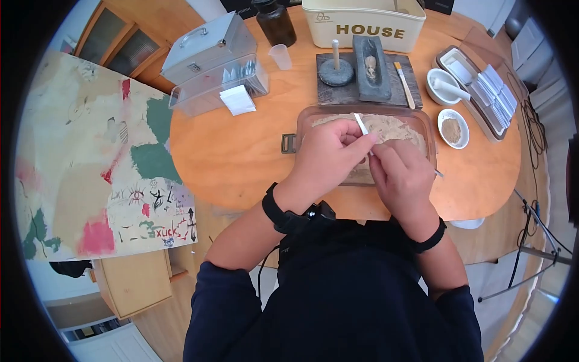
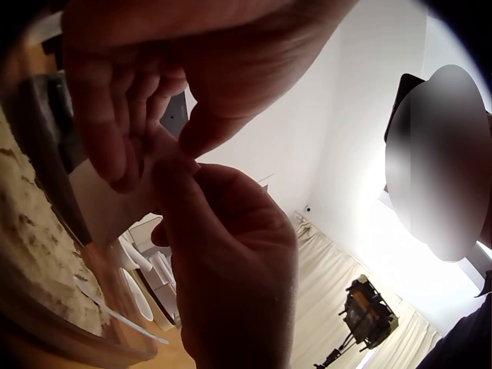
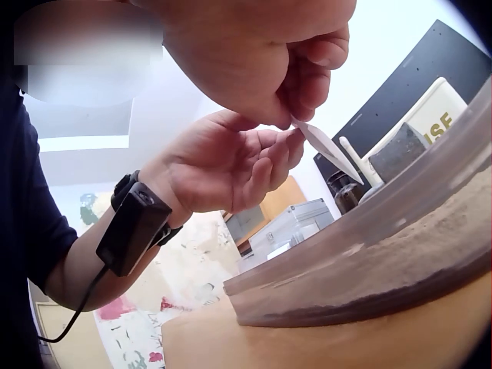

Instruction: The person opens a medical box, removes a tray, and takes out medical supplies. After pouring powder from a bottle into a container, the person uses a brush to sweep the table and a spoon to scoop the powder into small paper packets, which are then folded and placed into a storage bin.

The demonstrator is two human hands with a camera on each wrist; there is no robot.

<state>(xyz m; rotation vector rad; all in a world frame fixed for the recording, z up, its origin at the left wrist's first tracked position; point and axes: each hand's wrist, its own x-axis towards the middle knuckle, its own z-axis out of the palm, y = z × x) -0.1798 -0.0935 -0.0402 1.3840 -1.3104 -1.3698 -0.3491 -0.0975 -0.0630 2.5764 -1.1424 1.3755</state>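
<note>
A small folded white paper (image 1: 361,124) is held up between both hands above a brownish plastic box (image 1: 306,116) of pale powder (image 1: 395,125). My left hand (image 1: 329,154) pinches it between thumb and fingers from the left. From the right, my right hand (image 1: 405,175) grips its near end, the fingertips of both hands close together. In the left wrist view the paper (image 2: 115,204) spreads as a thin flat piece below the left fingers. Edge-on, the paper (image 3: 330,150) tapers to a point in the right wrist view. A thin spoon (image 2: 127,321) leans over the box's rim.
Behind the box, a dark board (image 1: 329,95) bears a stone trough (image 1: 369,72), a round grinder and a brush (image 1: 404,84). To the right stand a mortar with pestle (image 1: 443,84), a powder bowl (image 1: 452,128) and a tray of white packets (image 1: 493,96). White papers (image 1: 237,100) lie left.
</note>
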